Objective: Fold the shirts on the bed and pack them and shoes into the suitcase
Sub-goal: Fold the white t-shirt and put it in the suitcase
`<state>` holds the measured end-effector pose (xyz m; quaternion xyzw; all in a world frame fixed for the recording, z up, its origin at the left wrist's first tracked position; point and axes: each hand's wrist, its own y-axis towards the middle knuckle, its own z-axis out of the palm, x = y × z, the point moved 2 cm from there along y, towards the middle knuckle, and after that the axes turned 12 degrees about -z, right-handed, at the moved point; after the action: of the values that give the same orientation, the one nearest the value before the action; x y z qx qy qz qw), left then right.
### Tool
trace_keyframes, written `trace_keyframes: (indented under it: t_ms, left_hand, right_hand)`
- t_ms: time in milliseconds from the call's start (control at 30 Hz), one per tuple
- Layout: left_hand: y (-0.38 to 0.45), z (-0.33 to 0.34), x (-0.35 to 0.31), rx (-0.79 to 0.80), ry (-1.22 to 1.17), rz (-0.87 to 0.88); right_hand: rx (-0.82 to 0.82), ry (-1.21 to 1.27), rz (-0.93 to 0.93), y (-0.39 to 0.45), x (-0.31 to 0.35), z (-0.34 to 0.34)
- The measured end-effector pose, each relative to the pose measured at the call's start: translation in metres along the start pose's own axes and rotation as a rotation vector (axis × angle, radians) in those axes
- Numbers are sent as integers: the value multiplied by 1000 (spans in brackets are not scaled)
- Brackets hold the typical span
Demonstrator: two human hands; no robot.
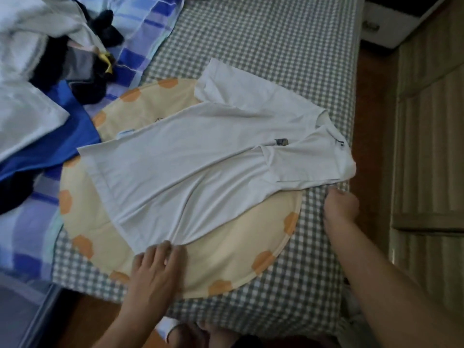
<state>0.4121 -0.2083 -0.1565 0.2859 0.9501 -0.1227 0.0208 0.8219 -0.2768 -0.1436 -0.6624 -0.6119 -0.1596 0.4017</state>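
White collared cotton shirt (200,156) flat, one side folded in. L hand (157,267) fingers flat on hem; R hand (340,205) curled at shoulder edge, grip unclear.

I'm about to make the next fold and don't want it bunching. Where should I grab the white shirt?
Probably pinch the white shirt at its near long edge: the hem corner by the left hand and the shoulder by the right hand. It lies flat, lengthwise across the round cushion, collar to the right, so come from the near side and carry that edge across.
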Motion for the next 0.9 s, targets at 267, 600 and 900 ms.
trace_keyframes:
  t_ms: [267, 600, 900]
  left_hand:
    - [-14, -12, 41, 29, -72, -49]
    - [-132, -26, 74, 103, -606, -1109]
    - [-132, -59, 70, -111, -1957, -1589]
  right_hand:
    - [145, 562, 312, 62, 3, 31]
    - [86, 704, 556, -92, -85, -84]
    - [35, 924, 584, -137, -59, -118]
